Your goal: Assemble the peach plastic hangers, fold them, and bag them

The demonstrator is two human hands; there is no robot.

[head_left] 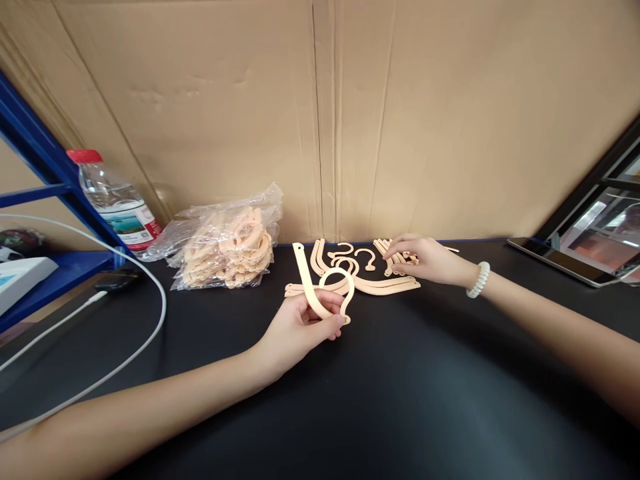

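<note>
My left hand (300,327) is closed on a beige plastic hanger piece (320,287), a curved arm with a hook loop, held just above the black table (400,400). My right hand (425,259) reaches to the back of the table. Its fingers rest curled on a small stack of beige curved strips (393,257). A white coil band sits on that wrist. Between the hands lie loose beige hooks (365,257) and long curved arms (385,287) in a small pile.
A clear plastic bag of beige hook parts (230,250) lies at the back left. A water bottle (117,203) stands by a blue rack (45,180). A white cable (150,300) loops across the left. A tablet (565,260) lies at the right. Cardboard forms the back wall.
</note>
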